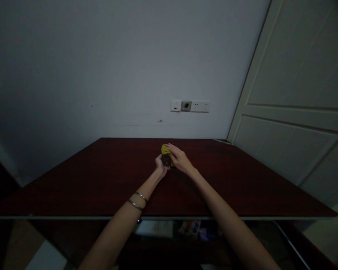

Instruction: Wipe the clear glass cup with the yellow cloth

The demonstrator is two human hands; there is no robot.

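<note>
Near the middle of the dark red table, my left hand [160,165] is wrapped round a small dark brown, slightly shiny round object [166,160]. Its exact kind is too small and dim to make out. From above and the right, my right hand [180,158] is closed on a yellow cloth [165,149]. The cloth lies against the top of the dark object, and a bit of yellow also shows below the right fingers. Both hands are together, just over the tabletop. Two bracelets [138,201] circle my left forearm.
The dark red table [101,176] reaches back to a pale wall [101,75] with a row of sockets [195,106]. A white panelled door [293,93] stands on the right. Below the table's front edge are a white box-like thing [154,228] and several dim packages [190,228].
</note>
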